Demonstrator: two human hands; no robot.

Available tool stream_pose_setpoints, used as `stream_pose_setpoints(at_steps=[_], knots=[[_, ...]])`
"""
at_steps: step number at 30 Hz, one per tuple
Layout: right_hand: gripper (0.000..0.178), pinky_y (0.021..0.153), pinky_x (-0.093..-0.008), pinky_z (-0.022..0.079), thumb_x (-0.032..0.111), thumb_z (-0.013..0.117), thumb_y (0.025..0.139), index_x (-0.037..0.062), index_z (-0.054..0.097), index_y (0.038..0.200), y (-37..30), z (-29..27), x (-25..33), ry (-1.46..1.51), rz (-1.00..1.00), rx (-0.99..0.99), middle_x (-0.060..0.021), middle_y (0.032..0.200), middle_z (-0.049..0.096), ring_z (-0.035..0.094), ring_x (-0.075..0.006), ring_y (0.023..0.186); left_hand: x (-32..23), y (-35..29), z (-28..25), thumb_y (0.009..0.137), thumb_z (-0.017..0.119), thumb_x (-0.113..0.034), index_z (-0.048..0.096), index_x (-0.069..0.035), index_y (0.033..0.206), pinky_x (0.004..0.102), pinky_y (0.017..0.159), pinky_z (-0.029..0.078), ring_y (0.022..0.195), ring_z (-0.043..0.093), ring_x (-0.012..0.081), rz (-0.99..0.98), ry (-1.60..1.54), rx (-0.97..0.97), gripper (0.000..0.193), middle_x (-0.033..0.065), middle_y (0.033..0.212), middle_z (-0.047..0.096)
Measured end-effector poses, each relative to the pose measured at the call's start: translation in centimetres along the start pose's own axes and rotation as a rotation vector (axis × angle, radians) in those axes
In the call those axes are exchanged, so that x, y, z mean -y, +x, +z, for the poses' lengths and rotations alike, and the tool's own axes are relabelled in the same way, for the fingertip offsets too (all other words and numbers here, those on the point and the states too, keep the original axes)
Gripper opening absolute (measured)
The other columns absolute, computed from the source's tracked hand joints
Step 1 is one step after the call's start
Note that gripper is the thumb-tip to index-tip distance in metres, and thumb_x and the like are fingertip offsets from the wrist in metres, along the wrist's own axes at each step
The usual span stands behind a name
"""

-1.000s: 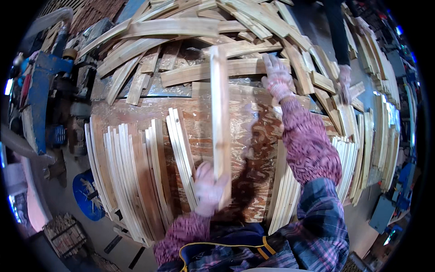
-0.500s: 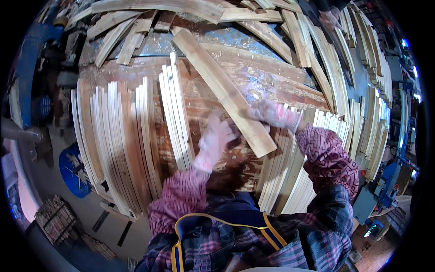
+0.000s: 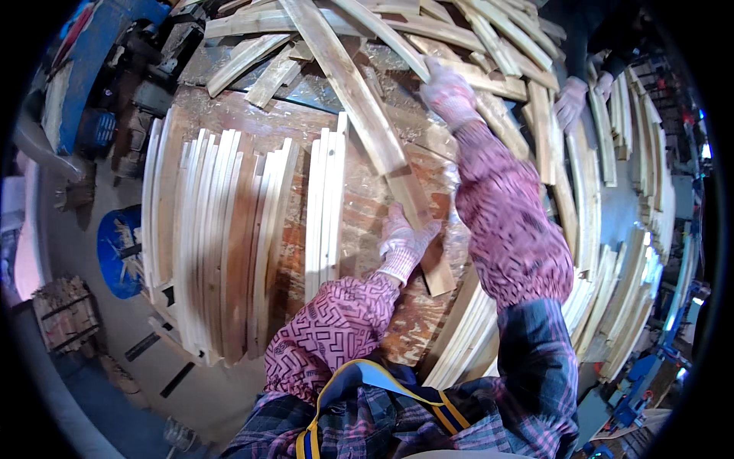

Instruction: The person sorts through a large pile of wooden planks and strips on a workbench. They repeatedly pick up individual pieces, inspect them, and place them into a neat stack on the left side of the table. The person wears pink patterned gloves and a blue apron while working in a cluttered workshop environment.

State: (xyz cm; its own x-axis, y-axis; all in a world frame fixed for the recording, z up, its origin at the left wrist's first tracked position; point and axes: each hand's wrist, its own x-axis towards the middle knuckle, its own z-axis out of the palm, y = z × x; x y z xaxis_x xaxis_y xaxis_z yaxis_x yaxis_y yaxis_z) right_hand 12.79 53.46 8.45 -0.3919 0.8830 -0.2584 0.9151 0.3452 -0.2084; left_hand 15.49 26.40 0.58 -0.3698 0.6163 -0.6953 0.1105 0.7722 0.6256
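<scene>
My left hand (image 3: 405,241), in a pale work glove, is closed around a short visible length of wooden board (image 3: 437,271) slanting over the worn workbench (image 3: 409,329). The upper end of that board lies under a longer pale plank (image 3: 348,84) that runs up to the far pile. My right hand (image 3: 449,93), also gloved, reaches out to the far side, its fingers closed at the near end of a narrow curved wooden slat (image 3: 390,38). The grip's underside is hidden.
Stacks of slats stand on the left (image 3: 206,245), in the middle (image 3: 326,206) and at the right (image 3: 466,329). Loose boards (image 3: 497,76) heap at the back. A co-worker's gloved hand (image 3: 571,103) is at far right. A blue bin (image 3: 115,256) sits on the floor.
My right hand has left the board and stretched forward to the pile. My left hand has moved right and onto the board. A longer plank now lies across the board's upper end.
</scene>
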Motion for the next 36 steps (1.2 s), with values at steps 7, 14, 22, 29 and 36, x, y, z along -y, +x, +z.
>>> stream_pose_setpoints(at_steps=[7,14,22,29,36], knots=[[0.027,0.056,-0.0297,0.054,0.021,0.055,0.095,-0.0016,0.067,0.105,-22.6,0.8,-12.6,1.518,0.172,0.333,-0.0113,0.091,0.07,0.069,-0.0212,0.069,-4.4,0.3,2.3,0.069,0.083,-0.047,0.011,-0.005,0.155,0.0434,0.11,0.034,0.142,0.03,0.0372,0.059,0.314,-0.265,0.12,0.0238,0.158,0.022],[0.032,0.059,-0.0309,0.06,0.015,0.065,0.092,-0.0009,0.06,0.119,-37.1,4.4,-11.9,1.937,0.261,0.31,-0.01,0.092,0.07,0.07,-0.0228,0.075,-0.9,-3.2,-3.0,0.072,0.064,-0.014,0.038,-0.009,0.146,0.0404,0.1,0.048,0.112,0.062,0.0391,0.041,0.087,0.081,0.079,0.025,0.127,0.06],[0.034,0.066,-0.0315,0.06,0.015,0.071,0.091,0.0012,0.062,0.121,-44.1,15.4,-6.7,1.48,0.444,0.178,-0.0097,0.101,0.071,0.07,-0.019,0.081,15.4,-11.0,-21.0,0.074,0.074,-0.027,0.051,-0.01,0.141,0.0407,0.114,0.033,0.134,0.041,0.0345,0.448,0.726,-0.561,0.073,0.0204,0.145,0.044],[0.046,0.084,-0.0386,0.052,0.021,0.071,0.087,0.0032,0.059,0.128,-44.0,17.0,-4.9,0.87,0.312,0.273,-0.0156,0.101,0.072,0.067,-0.0264,0.092,16.5,-9.6,-27.5,0.08,0.072,-0.04,0.023,-0.022,0.155,0.052,0.114,0.027,0.14,0.03,0.0391,0.381,1.182,-0.807,0.091,0.0204,0.154,0.027],[0.072,0.092,-0.0463,0.051,0.031,0.07,0.085,0.017,0.04,0.148,-29.1,5.9,-5.2,0.198,-0.418,-0.035,-0.0172,0.119,0.06,0.059,-0.0359,0.112,4.2,-13.3,-27.1,0.09,0.058,-0.028,0.061,-0.015,0.116,0.0434,0.091,0.051,0.104,0.064,0.0246,0.234,1.147,-0.156,0.029,0.0073,0.109,0.066]])
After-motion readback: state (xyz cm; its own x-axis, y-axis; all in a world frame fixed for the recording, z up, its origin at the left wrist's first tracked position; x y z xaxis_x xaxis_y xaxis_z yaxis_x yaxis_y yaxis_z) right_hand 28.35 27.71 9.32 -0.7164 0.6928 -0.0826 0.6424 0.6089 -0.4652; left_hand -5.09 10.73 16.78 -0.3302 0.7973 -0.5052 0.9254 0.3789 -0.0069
